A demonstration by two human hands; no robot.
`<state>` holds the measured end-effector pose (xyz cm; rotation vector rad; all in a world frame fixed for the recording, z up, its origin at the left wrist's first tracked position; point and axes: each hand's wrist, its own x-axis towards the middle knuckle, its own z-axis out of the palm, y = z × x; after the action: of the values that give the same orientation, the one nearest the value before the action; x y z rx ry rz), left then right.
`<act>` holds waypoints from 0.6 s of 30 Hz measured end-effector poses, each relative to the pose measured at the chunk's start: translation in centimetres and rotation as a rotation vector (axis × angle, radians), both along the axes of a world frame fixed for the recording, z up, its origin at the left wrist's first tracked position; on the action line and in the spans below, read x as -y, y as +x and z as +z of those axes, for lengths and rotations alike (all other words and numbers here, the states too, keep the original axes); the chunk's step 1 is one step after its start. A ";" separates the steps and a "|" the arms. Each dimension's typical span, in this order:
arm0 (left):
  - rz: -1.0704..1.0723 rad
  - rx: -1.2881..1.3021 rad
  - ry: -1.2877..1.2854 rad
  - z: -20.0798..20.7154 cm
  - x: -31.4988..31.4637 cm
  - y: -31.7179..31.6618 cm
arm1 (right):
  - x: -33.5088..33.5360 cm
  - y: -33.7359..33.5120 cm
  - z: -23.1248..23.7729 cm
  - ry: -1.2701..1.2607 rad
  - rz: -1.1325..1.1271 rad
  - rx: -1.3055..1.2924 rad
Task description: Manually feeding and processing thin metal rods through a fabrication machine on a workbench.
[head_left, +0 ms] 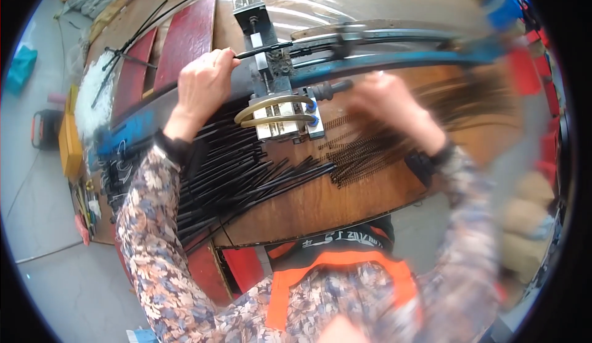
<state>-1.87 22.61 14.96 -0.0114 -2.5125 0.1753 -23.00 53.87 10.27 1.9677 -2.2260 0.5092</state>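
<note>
Orange-edged apron straps (280, 293) lie nearest, over a leaf-patterned top. Above the workbench (376, 202), the left hand (206, 87) pinches one slim black rod (265, 49) near its end, the far end reaching over the metal clamping fixture (283, 86). The right hand (385, 99) is blurred beside the fixture; whether it grips anything, I cannot tell. Lining up the rod at the fixture seems the step in hand; the next move probably calls for keeping it straight there. Counted: one fixture, two yellowish hoses (277, 99), two blue fittings (311, 106), two red boards (188, 37). Loose rods (228, 158) and coil springs (357, 161) overlap too much to count.
</note>
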 end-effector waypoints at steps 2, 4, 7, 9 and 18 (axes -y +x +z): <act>0.000 -0.025 -0.218 0.9 3.5 1.7 | -0.3 0.6 -2.0 0.052 0.081 -0.050; 0.050 -0.050 -0.221 0.1 7.4 3.5 | -0.2 1.6 -3.2 0.132 0.134 -0.109; 0.322 -0.190 -0.359 0.4 5.1 5.9 | -0.2 2.6 -2.2 0.106 0.118 -0.088; 0.295 -0.027 -0.218 -0.8 1.4 9.6 | -0.6 3.9 -0.3 0.135 0.049 -0.069; 0.321 0.154 0.121 -5.1 -5.6 13.3 | 1.5 10.8 1.0 0.306 0.172 0.299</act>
<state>11.44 28.18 9.90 0.4439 -2.6605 0.1569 -12.22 52.32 11.24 2.3932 -2.4454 0.5407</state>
